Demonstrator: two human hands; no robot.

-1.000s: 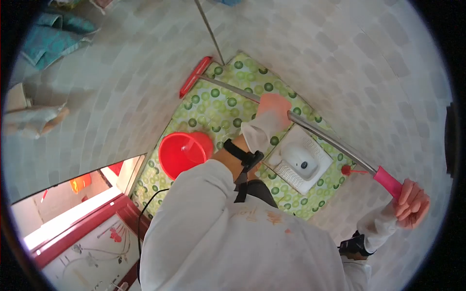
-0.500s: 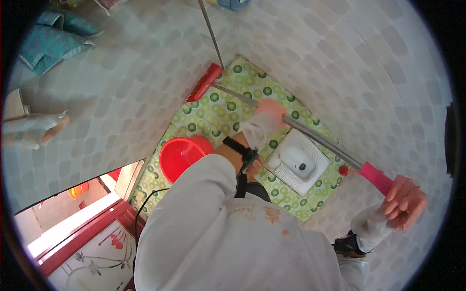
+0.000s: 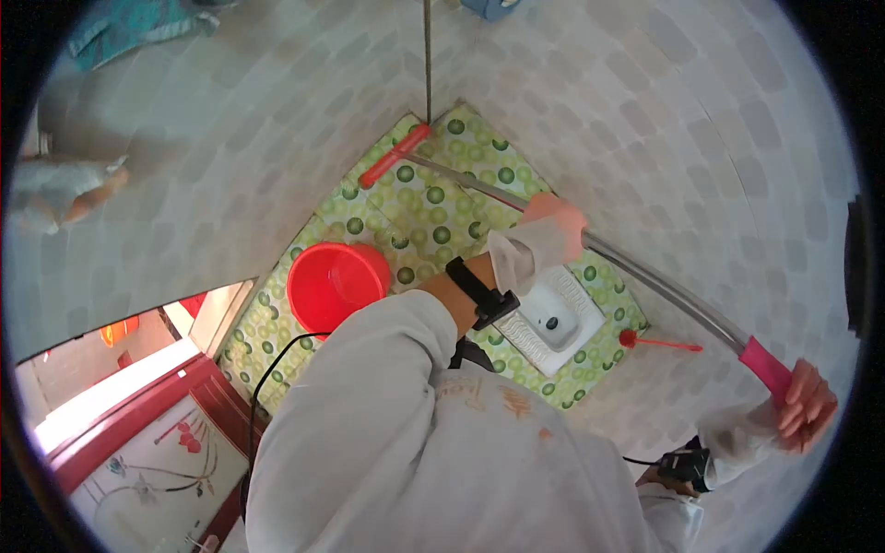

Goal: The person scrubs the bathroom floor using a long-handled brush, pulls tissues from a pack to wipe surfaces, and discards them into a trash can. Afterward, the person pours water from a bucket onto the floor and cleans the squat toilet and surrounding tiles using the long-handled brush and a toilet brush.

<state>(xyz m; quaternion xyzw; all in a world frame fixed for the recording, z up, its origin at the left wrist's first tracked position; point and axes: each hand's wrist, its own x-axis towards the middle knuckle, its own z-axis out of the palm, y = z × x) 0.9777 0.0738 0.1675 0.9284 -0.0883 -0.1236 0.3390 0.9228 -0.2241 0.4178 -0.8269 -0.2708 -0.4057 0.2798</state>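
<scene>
A long-handled mop or squeegee lies slantwise across the view, its red head (image 3: 395,157) on the green-dotted floor near the back left wall. My left hand (image 3: 555,221) is closed round the middle of the metal pole (image 3: 664,293). At the far right, my right hand (image 3: 808,407) is wrapped over the end of the pink grip (image 3: 767,369). Both wrists carry black straps. Below the pole is a white squat toilet (image 3: 581,318), partly hidden by my left forearm.
A red bucket (image 3: 336,286) stands left of my left arm. A red brush (image 3: 659,342) lies by the toilet. A thin rod (image 3: 428,64) rises in the corner. Cloths (image 3: 138,32) hang at the upper left. A red-framed door (image 3: 217,405) is at the lower left, near a black cable (image 3: 263,387).
The red head first moved right along the left wall, then turned slightly. Both hands dipped left and have now shifted right with the pole. The view has shifted too.
</scene>
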